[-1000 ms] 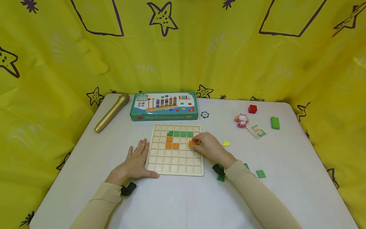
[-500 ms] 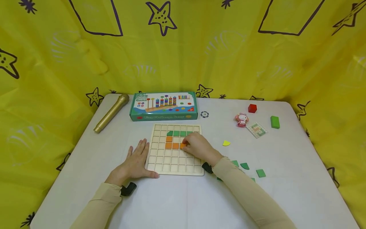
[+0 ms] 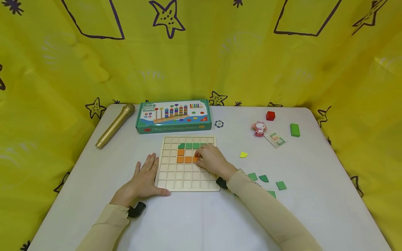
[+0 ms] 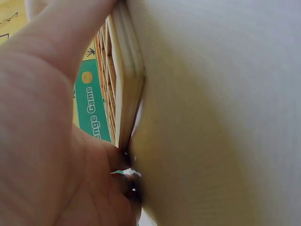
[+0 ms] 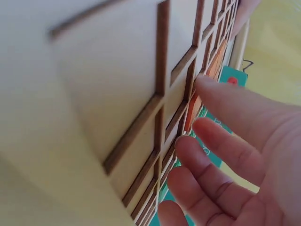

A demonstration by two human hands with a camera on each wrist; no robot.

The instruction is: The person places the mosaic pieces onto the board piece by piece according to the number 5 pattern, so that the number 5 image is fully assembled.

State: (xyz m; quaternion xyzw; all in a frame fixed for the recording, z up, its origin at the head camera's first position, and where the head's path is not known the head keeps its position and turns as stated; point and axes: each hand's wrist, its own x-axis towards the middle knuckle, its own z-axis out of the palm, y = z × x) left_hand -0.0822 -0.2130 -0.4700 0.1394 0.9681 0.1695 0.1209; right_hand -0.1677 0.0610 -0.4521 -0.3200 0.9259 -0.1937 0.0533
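Observation:
A wooden grid board (image 3: 187, 175) lies on the table in front of me. Along its fourth row from the bottom runs a line of orange square tiles, with another orange tile (image 3: 180, 152) above the leftmost. Thumb and fingers of my right hand (image 3: 214, 161) pinch the rightmost orange square tile (image 3: 195, 159), which sits at its grid cell; the right wrist view shows the fingertips right at it. A row of green tiles (image 3: 188, 145) lies higher up, partly covered by that hand. Flat on the table, my left hand (image 3: 142, 181) touches the board's left edge, thumb at the near corner.
Loose green tiles (image 3: 281, 185) and a yellow quarter-round tile (image 3: 243, 154) lie to the right. Behind the board stand a game box (image 3: 174, 116), a gold microphone (image 3: 115, 126) and a chip (image 3: 219, 124). A pattern card (image 3: 276, 139), pink figurine (image 3: 259, 129), red block (image 3: 270, 115) and green block (image 3: 295, 129) are farther right.
My right hand has carried the orange tile left and set it beside the other orange tiles. The head view has shifted slightly; my left hand has stayed on the board's edge.

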